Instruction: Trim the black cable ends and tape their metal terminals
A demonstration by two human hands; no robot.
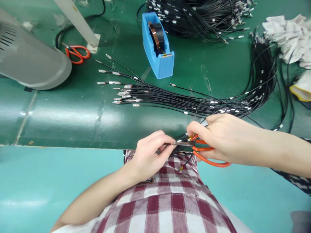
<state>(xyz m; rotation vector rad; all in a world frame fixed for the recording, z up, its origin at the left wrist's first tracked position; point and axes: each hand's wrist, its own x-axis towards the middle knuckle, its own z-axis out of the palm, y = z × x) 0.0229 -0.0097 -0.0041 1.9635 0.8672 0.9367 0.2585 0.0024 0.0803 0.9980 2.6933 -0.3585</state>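
My left hand [154,153] pinches thin black cables [178,149] at the table's front edge, just over my lap. In my right hand [218,139] are scissors with orange-red handles [211,160]. Their metal blades [183,143] point left and reach the fingertips of my left hand, beside the pinched cables. Whether the blades touch a cable I cannot tell. Behind both hands, a long bundle of black cables [175,96] with small white labels lies across the table, its tagged ends fanned out at the left.
A blue tape dispenser [159,66] stands behind the bundle. Another cable heap [194,19] lies at the back, with white gloves [289,35] at the right. A second pair of orange scissors [79,54] sits by a grey machine housing [34,55] and a white post [77,22].
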